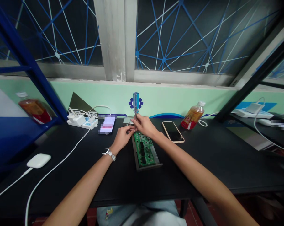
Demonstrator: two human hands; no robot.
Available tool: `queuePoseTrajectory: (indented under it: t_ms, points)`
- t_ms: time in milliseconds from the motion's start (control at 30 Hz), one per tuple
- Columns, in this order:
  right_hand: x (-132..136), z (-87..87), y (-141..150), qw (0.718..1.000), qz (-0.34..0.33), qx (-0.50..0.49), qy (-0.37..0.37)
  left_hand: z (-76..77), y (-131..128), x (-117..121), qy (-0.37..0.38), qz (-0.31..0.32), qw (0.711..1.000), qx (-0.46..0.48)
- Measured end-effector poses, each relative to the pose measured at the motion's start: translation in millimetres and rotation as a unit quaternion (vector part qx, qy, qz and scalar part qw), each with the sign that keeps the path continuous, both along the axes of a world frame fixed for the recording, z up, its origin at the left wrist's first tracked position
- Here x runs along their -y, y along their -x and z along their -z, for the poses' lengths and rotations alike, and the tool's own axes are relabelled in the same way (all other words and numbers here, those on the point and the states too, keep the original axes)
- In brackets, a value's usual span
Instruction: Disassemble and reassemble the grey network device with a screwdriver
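Note:
A green circuit board (145,147) lies in a grey metal tray-like housing (148,167) on the black table. My right hand (145,125) is closed around the lower part of a screwdriver (136,102) with a clear blue handle. The screwdriver stands upright over the far left corner of the board; its tip is hidden by my fingers. Close beside it, my left hand (124,135) has its fingers pinched together at the housing's far left edge. Whatever those fingertips hold, if anything, is too small to make out. A silver watch (110,153) is on my left wrist.
A phone with a lit screen (107,124) and a white power strip (83,121) lie left of the board. To the right are a dark-screened phone (173,131) and a drink bottle (193,115). A white charging case (39,160) and cables occupy the left side.

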State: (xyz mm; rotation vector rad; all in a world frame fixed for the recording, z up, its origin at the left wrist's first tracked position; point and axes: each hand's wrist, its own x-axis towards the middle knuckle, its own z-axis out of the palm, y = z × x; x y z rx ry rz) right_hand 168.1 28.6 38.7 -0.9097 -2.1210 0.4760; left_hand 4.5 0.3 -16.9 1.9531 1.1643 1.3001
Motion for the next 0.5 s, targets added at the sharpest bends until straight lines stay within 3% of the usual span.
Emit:
queuePoseTrajectory:
  t_ms: [300,500]
  points:
    - [-1.2,-9.7,-4.8,0.998,-0.032,0.034,0.037,-1.3,-1.9,0.3,0.002,-0.018,1.0,-0.017]
    - [1.2,-21.9,-3.6,0.998,0.056,-0.017,0.002,0.2,-2.5,0.5,0.001,-0.031,0.999,-0.021]
